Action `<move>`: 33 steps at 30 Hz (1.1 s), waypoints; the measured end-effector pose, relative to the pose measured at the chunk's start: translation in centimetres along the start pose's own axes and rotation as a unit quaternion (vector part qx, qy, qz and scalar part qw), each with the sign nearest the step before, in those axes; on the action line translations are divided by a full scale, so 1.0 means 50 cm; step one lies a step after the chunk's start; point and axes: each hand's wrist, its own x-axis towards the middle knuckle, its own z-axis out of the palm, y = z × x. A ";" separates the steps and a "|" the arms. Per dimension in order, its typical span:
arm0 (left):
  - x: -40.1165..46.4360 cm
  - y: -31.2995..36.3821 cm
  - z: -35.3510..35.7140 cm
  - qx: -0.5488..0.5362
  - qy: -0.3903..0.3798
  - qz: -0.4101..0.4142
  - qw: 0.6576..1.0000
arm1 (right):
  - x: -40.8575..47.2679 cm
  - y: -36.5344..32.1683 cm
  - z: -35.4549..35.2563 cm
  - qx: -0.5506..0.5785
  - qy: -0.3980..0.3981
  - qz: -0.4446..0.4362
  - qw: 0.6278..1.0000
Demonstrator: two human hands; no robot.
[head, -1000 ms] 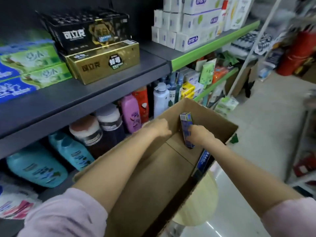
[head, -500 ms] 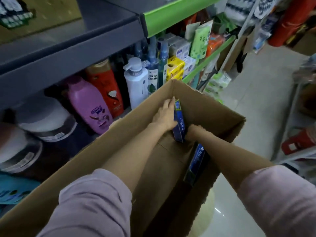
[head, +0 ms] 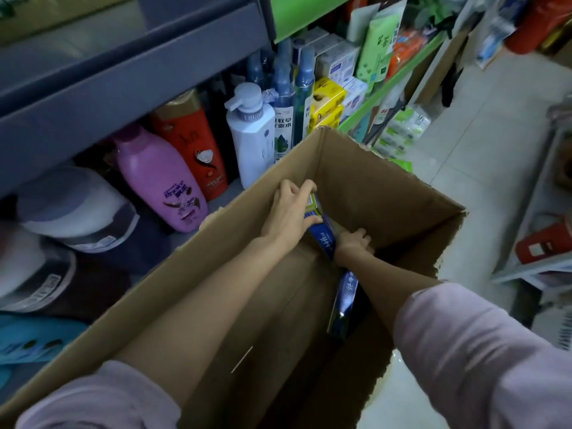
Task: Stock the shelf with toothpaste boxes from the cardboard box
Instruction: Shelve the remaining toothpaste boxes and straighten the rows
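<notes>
Reaching down from the near edge, two forearms in pale pink sleeves (head: 483,351) enter an open cardboard box (head: 387,193) standing on the floor (head: 483,125) beside the shelving. Inside, against the right wall, a blue toothpaste box (head: 345,301) stands on end, partly hidden under the right forearm. Farther in, the right hand (head: 354,243) is curled near the box bottom, touching the lower end of a second blue toothpaste box (head: 323,235); whether it actually grips cannot be told. The left hand (head: 291,212) holds the upper part of that same box, fingers (head: 305,187) bent over its top end, where a green and white label shows. Beyond the cardboard wall, lower shelf: purple bottle (head: 161,181), red bottle (head: 195,144), white pump bottle (head: 252,134), dark blue spray bottles (head: 283,97), yellow packets (head: 326,103). Above these, a grey shelf (head: 123,78) edge, then a green-edged shelf (head: 297,10) at the far end.
</notes>
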 end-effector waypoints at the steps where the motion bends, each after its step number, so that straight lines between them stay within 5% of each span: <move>1: -0.004 -0.002 -0.003 0.009 -0.005 0.005 1.000 | 0.001 0.001 0.006 0.021 0.004 0.011 1.000; 6: -0.028 0.002 -0.019 0.006 0.016 0.011 1.000 | -0.018 -0.009 -0.008 0.156 -0.003 0.036 0.987; 13: -0.085 0.027 -0.069 -0.018 0.010 0.004 1.000 | -0.113 -0.016 -0.072 0.261 0.024 -0.084 0.961; 21: -0.170 0.077 -0.196 0.011 0.032 -0.025 0.999 | -0.246 0.036 -0.117 0.525 0.062 -0.234 0.816; 24: -0.204 0.104 -0.248 -0.015 0.075 -0.036 0.996 | -0.298 0.031 -0.141 0.531 0.096 -0.280 0.794; 29: -0.310 0.152 -0.322 -0.155 0.155 -0.094 0.971 | -0.447 0.029 -0.177 0.578 0.015 -0.367 0.728; 33: -0.407 0.209 -0.373 -0.203 0.248 -0.105 0.941 | -0.570 0.018 -0.188 0.518 -0.025 -0.430 0.739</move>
